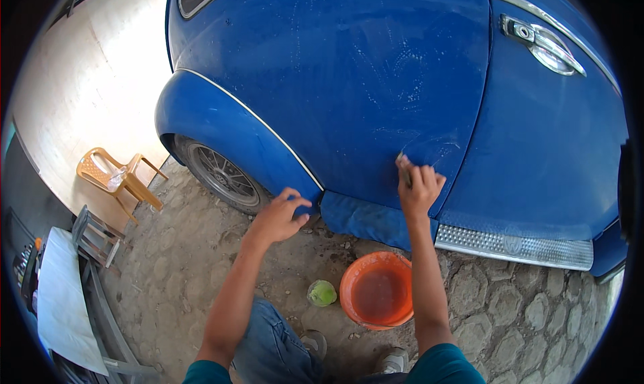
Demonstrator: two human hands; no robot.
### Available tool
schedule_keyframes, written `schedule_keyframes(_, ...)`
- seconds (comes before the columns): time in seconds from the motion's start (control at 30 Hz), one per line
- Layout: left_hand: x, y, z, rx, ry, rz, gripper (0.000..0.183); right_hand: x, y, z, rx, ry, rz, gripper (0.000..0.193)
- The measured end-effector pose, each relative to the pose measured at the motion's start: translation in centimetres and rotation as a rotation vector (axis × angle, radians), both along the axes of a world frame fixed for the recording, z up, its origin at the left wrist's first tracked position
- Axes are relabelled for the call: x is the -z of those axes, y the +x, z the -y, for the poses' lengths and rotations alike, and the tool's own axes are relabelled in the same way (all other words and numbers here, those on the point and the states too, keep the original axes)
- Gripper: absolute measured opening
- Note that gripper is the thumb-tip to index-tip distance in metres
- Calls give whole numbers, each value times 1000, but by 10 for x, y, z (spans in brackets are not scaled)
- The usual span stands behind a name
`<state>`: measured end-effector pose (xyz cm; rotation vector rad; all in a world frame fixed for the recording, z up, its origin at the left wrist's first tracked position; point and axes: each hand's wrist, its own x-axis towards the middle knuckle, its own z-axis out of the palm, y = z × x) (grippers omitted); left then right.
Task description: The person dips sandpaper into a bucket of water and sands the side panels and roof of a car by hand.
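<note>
The side of a blue car (322,102) fills the upper part of the head view, with pale suds or wet streaks on its panel. Against the lower part of that panel, near the door gap, my right hand (419,186) is closed around something small and mostly hidden by the fingers. My left hand (278,216) hovers near the rear fender's lower end, fingers apart and nothing in it. A blue cloth (369,217) lies over the running board (530,248) between my hands. Below stand an orange bucket (345,297) of murky water and a small cup with bright green contents (323,293).
Stone pavers (181,297) cover the ground. At the left stand a tan plastic chair (111,176), a small wooden stool (99,235) and a white-topped table (64,297). The car's rear wheel (221,176) is beside the fender; a chrome door handle (547,45) sticks out upper right.
</note>
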<state>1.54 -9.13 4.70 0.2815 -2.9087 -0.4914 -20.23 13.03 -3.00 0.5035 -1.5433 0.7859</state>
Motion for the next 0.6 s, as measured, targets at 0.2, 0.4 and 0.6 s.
schedule_keyframes(0.2, 31, -19, 14, 110, 268, 419, 40, -7, -8, -36, 130, -54, 5, 16)
schedule_keyframes(0.4, 75, -42, 18, 232, 262, 504, 48, -69, -12, -52, 95, -212, -26, 14)
schedule_keyframes(0.6, 112, -62, 10, 261, 154, 632, 55, 38, -1, -29, 55, 304, -31, 17)
